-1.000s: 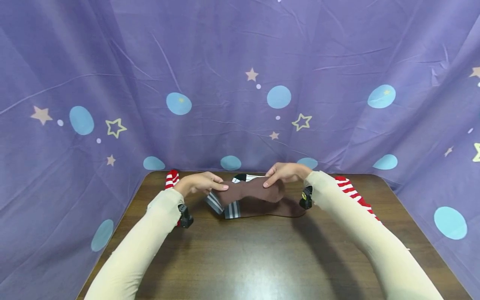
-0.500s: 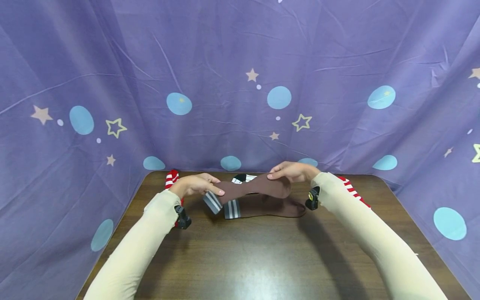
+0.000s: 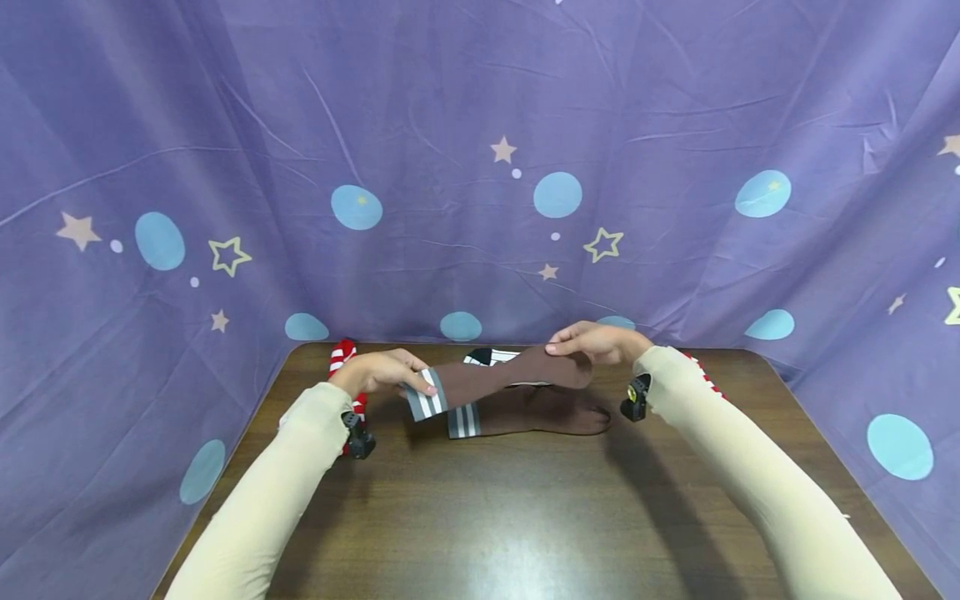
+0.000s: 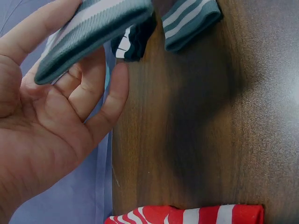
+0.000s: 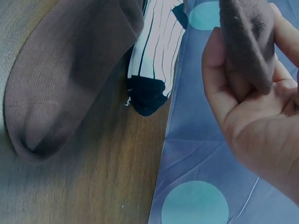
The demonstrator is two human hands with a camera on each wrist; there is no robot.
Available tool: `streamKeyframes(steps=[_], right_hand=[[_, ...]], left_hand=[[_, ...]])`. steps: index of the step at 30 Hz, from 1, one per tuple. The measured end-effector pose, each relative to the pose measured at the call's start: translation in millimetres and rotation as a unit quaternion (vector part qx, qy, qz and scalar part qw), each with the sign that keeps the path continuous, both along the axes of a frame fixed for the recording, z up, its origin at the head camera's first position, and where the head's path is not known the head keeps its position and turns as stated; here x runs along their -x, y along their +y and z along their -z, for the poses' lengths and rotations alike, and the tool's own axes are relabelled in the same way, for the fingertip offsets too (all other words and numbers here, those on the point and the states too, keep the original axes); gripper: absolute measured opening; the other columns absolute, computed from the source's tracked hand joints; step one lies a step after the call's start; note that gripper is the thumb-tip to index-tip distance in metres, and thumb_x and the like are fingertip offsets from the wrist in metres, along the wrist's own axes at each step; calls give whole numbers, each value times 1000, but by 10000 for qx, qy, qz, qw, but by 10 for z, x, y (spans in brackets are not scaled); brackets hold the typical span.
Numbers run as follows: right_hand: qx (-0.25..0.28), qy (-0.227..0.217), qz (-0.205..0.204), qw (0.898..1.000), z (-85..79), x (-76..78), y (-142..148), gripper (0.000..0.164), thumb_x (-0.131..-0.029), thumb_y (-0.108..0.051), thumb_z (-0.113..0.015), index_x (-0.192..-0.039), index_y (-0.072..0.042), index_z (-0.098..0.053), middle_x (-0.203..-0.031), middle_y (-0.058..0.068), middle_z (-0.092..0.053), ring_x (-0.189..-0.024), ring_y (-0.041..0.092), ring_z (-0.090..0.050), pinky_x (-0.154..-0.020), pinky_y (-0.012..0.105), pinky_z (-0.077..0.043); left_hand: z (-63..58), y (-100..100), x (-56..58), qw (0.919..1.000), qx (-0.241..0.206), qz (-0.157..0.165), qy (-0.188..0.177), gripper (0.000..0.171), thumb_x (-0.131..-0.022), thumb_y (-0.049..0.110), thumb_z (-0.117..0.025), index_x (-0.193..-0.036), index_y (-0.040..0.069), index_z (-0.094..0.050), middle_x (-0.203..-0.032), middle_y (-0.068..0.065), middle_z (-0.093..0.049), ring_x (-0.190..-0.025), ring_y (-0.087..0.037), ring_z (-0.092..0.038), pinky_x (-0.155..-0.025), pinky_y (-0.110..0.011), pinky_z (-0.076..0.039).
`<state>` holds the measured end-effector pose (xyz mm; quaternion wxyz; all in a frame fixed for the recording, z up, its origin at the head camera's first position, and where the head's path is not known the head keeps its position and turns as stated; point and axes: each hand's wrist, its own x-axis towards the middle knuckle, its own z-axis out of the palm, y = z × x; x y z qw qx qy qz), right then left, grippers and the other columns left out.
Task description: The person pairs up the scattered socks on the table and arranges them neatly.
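Brown knitted sock with a grey, white-banded cuff (image 3: 480,383) is held up lengthwise between two hands, above the dark wood-grain table (image 3: 450,517), cuff to the left and toe to the right. Furthest left, a red-and-white striped fabric sock (image 4: 212,215) lies on the tabletop, partly hidden by the left arm in the head view. Next comes the left hand (image 3: 381,371), which pinches the cuff with its thumb on top and fingers behind, the spare fingers loosely bent. In the middle, beneath the raised sock, a second brown sock with the same banded cuff (image 3: 517,417) rests flat on the wood; behind it lies a white sock with thin dark lines and a black toe (image 5: 149,56) (only a part of it shows from the head). To the right, the right hand (image 3: 596,342) has the upper edge of the raised sock nipped between thumb and fingers, near the toe. Beyond, another red-and-white striped fabric piece (image 3: 705,372) peeps out behind the sleeve. As far as I can judge, lifting and spreading this sock is done, while setting it down is left; the matching brown one lies below, and the two are not yet laid neatly together, though whether they touch anywhere I cannot tell
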<state>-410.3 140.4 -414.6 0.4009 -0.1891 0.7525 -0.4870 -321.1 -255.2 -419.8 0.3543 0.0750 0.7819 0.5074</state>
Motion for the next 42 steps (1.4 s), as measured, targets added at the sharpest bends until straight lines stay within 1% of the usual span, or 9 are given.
streamKeyframes(steps=[3,7,12,15,18,22,30,38,42], right_hand=[[58,-21,40,10000,0,8,24,18,-105,-14,-55,-95,-21,-69,-87,-8,-65,-87,10,-59,-84,29,-53],[138,-83,68,9998,17,22,73,18,-104,-9,-56,-97,-20,-68,-86,-8,-64,-86,9,-59,-83,28,-53],[311,-325,179,9988,15,15,132,20,-102,0,-56,-102,-16,-67,-89,-7,-68,-86,8,-63,-82,27,-55],[429,-401,96,9982,5,10,162,21,-100,4,-57,-108,-11,-67,-92,-7,-71,-89,8,-65,-85,28,-56],[525,-419,-43,9977,-2,5,194,24,-97,8,-57,-111,-8,-67,-93,-5,-73,-89,8,-67,-86,27,-57],[610,-419,-91,9972,6,4,248,27,-95,13,-57,-107,-8,-69,-91,-3,-72,-87,9,-68,-84,26,-58],[541,-459,364,9968,38,-16,358,25,-98,10,-55,-94,-11,-68,-86,-4,-71,-87,8,-69,-88,25,-59],[539,-474,644,9953,59,-34,454,19,-104,0,-52,-99,-13,-64,-90,-5,-67,-86,10,-68,-87,30,-60],[640,-578,900,9922,68,-60,488,21,-105,-2,-50,-97,-15,-65,-86,-4,-69,-81,10,-70,-83,29,-60]], left_hand=[[-2,-13,7,9997,99,-214,117,6,-91,11,-72,-96,8,-71,-85,3,-71,-80,-11,-65,-88,-38,-55],[14,-30,25,9980,28,-617,146,9,-90,11,-72,-99,7,-70,-86,3,-71,-81,-11,-67,-91,-41,-55],[32,-69,34,9931,-341,-1123,85,25,-94,12,-69,-116,3,-63,-89,4,-72,-83,-10,-70,-91,-36,-57],[33,-89,31,9900,-515,-1311,93,34,-96,14,-68,-126,1,-57,-93,5,-71,-87,-10,-70,-92,-36,-57],[27,-102,28,9870,-635,-1474,129,30,-97,14,-67,-123,3,-57,-92,5,-71,-88,-11,-70,-91,-35,-56],[19,-105,26,9820,-824,-1697,111,17,-98,12,-65,-113,8,-59,-88,6,-72,-85,-10,-70,-85,-30,-57],[29,-91,27,9775,-1008,-1850,48,20,-99,8,-63,-118,4,-57,-88,5,-72,-84,-10,-71,-81,-29,-59],[75,-43,33,9777,-1109,-1777,137,27,-100,7,-62,-126,1,-56,-90,6,-72,-86,-10,-71,-84,-29,-59],[91,0,26,9791,-1113,-1689,196,22,-100,6,-61,-122,4,-58,-90,6,-72,-85,-10,-70,-82,-28,-59]])
